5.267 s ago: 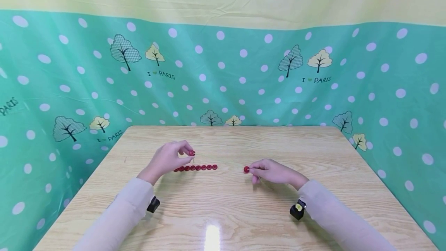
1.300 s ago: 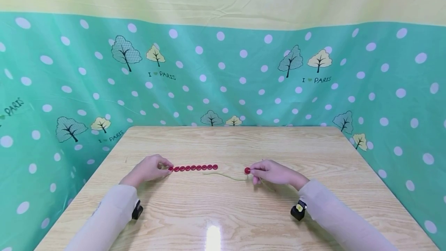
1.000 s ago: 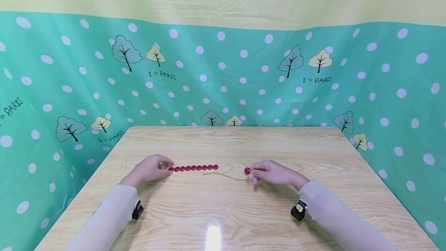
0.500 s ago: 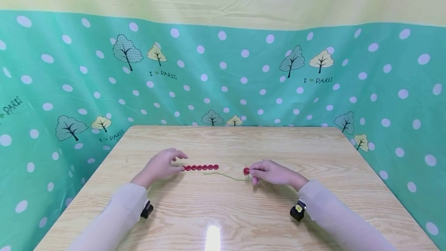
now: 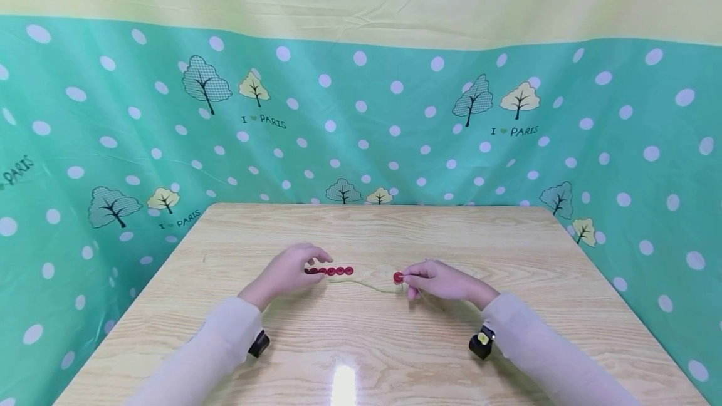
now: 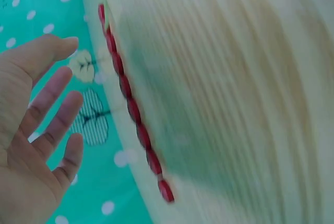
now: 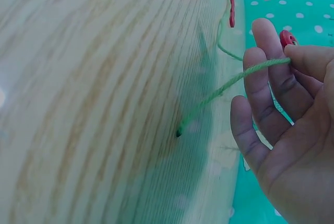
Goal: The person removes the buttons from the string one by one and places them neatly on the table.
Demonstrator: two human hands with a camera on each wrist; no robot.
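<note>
A straight row of several red buttons (image 5: 340, 270) lies on the table, left of centre. My left hand (image 5: 289, 271) hovers at the row's left part, covering some of it in the head view. In the left wrist view, its thumb and fingers (image 6: 78, 104) are apart and relaxed, holding nothing. My right hand (image 5: 437, 279) pinches a single red button (image 7: 287, 38) between thumb and index finger, along with a green string (image 7: 219, 91). One end of that string sticks out past the fingers; the other part (image 5: 366, 285) runs along the table toward the row.
The pale wood table (image 5: 361, 337) reaches back to a green dotted curtain (image 5: 361, 111) hanging behind and at both sides. Black wrist cameras (image 5: 481, 343) sit under both cuffs. A bright light reflection shows near the table's front.
The left hand no longer holds the button and string it had earlier; the string now lies on the table. From the row's left end it has moved right. The right hand stays nearly still.
</note>
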